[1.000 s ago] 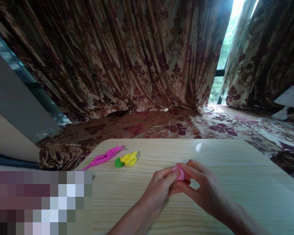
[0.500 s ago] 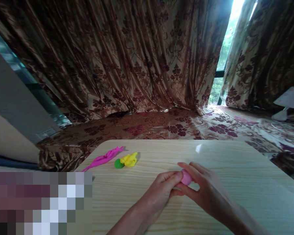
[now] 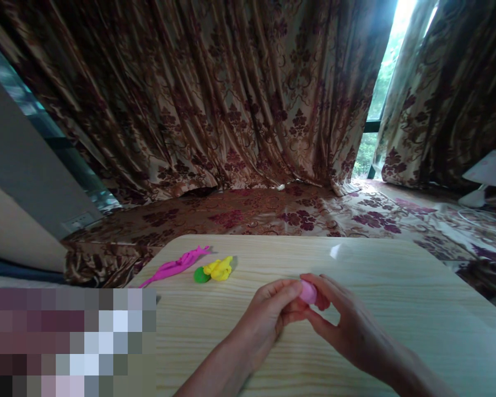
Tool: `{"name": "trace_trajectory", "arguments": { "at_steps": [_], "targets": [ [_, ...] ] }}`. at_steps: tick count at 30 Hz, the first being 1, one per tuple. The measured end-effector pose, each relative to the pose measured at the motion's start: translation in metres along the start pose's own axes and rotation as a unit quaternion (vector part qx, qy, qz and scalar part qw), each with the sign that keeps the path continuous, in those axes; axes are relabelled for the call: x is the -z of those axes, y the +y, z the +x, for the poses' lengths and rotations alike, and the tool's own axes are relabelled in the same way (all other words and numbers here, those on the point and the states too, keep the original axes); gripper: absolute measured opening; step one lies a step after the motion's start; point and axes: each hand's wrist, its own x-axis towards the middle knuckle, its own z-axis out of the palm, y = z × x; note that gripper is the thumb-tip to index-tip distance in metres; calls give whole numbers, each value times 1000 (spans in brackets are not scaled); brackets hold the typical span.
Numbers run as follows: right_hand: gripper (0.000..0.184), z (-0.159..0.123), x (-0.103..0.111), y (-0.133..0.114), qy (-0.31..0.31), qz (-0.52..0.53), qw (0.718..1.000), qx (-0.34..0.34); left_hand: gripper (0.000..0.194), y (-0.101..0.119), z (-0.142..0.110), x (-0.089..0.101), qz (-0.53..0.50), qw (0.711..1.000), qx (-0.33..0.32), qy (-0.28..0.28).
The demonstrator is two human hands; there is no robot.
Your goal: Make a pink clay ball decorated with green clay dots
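**Between both hands: pink lump point(image 3: 308, 294)**

Held over the near part of the table point(image 3: 405, 292), right of middle. To right of left hand point(image 3: 270, 307), to left of right hand point(image 3: 349, 311); neither clearly nearer, with contact on both sides. Pressed by left thumb at left, grasped by right fingers at far and right sides. Cannot tell of right thumb contact. Long axis unreadable, too much covered. Well apart, at far left: green lump point(image 3: 200, 275) against yellow lump point(image 3: 219, 269); beyond, magenta strip point(image 3: 176, 267), slanting near left to far right.
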Motion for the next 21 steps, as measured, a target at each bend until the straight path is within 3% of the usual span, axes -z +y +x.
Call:
{"name": "trace_trajectory", "arguments": {
  "at_steps": [3, 6, 10, 15, 21],
  "targets": [
    [37, 1, 0, 3, 12, -18, 1000, -1, 33, 2, -1, -2, 19, 999, -7, 49],
    [31, 0, 0, 4, 12, -33, 999, -7, 32, 4, -2, -4, 73, 995, -33, 61],
    [36, -1, 5, 3, 6, 23, 1000, -17, 26, 3, -1, 0, 62, 997, -36, 31],
    [23, 2, 9, -2, 7, 60, 998, -35, 33, 1, 1, 2, 16, 1000, -11, -7],
    [13, 3, 7, -14, 21, 131, 989, -68, 25, 3, -5, -3, 20, 999, -30, -37]
  ]
}}
